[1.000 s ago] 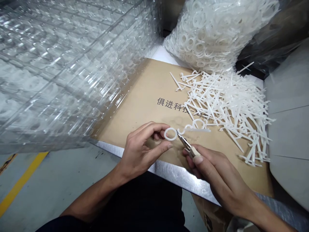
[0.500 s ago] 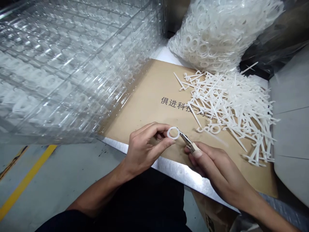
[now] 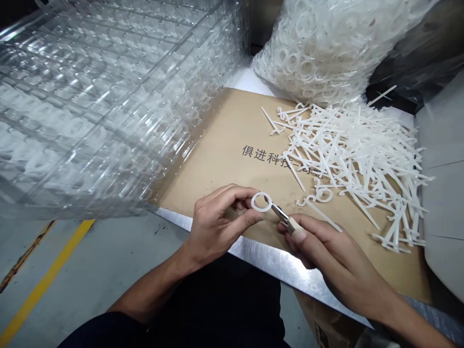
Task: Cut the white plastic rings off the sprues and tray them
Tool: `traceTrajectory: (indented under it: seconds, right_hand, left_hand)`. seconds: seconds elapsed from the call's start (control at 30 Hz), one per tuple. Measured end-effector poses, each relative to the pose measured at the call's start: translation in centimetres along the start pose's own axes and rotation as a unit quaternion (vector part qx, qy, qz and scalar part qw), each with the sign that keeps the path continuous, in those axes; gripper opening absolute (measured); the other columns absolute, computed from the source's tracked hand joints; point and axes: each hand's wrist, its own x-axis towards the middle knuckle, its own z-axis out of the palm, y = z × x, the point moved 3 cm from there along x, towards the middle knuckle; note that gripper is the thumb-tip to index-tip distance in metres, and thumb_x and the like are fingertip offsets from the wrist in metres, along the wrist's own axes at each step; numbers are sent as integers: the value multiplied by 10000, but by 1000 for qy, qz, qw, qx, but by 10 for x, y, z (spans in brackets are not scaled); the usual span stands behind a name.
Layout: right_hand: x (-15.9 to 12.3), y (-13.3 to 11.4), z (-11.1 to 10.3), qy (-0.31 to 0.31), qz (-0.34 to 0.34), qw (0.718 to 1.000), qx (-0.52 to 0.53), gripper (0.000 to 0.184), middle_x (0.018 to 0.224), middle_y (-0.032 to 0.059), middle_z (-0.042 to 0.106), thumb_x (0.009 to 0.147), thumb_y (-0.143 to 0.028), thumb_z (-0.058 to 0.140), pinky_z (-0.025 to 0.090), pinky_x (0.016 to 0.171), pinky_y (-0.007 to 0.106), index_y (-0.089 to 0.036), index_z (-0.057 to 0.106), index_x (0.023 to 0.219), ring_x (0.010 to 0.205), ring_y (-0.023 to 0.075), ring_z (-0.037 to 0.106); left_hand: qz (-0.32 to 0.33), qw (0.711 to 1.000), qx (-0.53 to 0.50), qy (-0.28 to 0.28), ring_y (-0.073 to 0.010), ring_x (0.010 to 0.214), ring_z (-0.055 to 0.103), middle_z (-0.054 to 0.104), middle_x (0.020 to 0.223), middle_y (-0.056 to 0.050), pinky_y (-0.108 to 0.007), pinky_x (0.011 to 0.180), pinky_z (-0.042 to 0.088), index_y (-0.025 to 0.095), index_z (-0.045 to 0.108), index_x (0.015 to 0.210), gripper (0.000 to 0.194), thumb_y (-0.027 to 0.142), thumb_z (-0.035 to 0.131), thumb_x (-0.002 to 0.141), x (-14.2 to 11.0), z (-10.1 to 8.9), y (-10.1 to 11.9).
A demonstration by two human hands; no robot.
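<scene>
Pinched between the thumb and fingers of my left hand (image 3: 221, 224) is a white plastic ring (image 3: 261, 210), raised above the cardboard. My right hand (image 3: 319, 246) is closed around a pair of nippers (image 3: 284, 215) with a pale handle. The tip of the nippers overlaps the right side of the ring and seems to touch it; whether the jaws are closed is too small to tell. Just beyond my right hand a thin white plastic stick (image 3: 326, 216) lies on the cardboard, near another loose ring (image 3: 324, 195).
A heap of white plastic sprue pieces (image 3: 355, 150) covers the right part of the cardboard sheet (image 3: 224, 159). Behind it stands a clear bag of rings (image 3: 319, 53). Stacked clear trays (image 3: 119, 111) fill the left. A metal table edge (image 3: 275, 261) runs in front.
A blurred white stick right of the nippers now lies sharp on the cardboard. The ring has tilted slightly, and the nippers' tip has shifted a little at its right side.
</scene>
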Motion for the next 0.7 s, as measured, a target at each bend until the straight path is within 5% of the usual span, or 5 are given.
traceTrajectory:
  seconds: [0.7]
  right_hand:
    - [0, 5, -1, 6, 9, 1000, -13, 342, 764, -22, 542, 1105, -491, 429, 405, 577, 248, -225, 643, 1086, 675, 123, 503]
  left_hand:
    - [30, 1000, 7, 4, -116, 808, 691, 757, 916, -38, -220, 736, 550, 159, 722, 1097, 234, 223, 813, 892, 0, 1, -1]
